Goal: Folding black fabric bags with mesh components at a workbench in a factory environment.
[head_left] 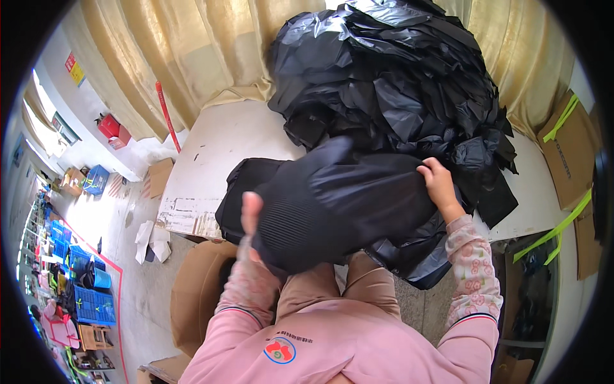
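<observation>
In front of my lap I hold up a black fabric piece point(358, 201), stretched between both hands, with a ribbed patch toward its left end. My left hand point(252, 214) is closed on that left end; its thumb shows and the other fingers are hidden. My right hand point(441, 187) pinches the upper right edge with curled fingers. Behind the left end, a flat black stack point(243, 185) lies on the white table point(214, 137). Part of the held piece is smeared by motion. More black sheeting point(425, 262) hangs over the near table edge below it.
A big heap of shiny black bags or sheets point(390, 77) covers the back of the table. An open cardboard box point(195, 294) stands at my left below the table. Cardboard with green straps point(569, 153) leans at right. Blue crates point(94, 304) stand far left.
</observation>
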### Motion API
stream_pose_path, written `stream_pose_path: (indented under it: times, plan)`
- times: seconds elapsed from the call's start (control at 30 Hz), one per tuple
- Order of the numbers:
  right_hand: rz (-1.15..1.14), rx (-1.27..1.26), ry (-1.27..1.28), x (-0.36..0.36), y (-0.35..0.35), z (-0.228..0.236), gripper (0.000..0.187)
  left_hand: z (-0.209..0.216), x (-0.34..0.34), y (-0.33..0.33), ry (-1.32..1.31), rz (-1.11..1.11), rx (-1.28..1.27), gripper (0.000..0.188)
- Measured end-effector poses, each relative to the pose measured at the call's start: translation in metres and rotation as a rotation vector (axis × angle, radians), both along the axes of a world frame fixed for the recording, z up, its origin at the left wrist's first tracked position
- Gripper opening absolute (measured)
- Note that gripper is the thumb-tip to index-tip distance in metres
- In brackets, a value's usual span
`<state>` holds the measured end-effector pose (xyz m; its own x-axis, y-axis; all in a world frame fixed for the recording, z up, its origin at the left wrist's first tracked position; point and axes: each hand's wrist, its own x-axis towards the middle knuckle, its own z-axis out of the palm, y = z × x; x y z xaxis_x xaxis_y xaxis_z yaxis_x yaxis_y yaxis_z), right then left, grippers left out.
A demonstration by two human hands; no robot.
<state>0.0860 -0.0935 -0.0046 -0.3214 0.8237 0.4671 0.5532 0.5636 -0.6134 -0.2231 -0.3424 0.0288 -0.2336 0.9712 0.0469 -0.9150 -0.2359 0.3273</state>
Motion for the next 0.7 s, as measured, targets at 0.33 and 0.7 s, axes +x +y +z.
stream_pose_path:
  times: [0.33, 0.7]
  plan:
    - [0.458, -0.759, 0.771, -0.058, -0.089, 0.065, 0.041, 0.055, -0.244, -0.046, 1.147, 0.230, -0.246, 0.040]
    - [0.101, -0.764, 0.338, -0.183, -0.136, -0.143, 0.041, -0.085, -0.066, 0.015, 2.341, 0.016, 0.030, 0.072]
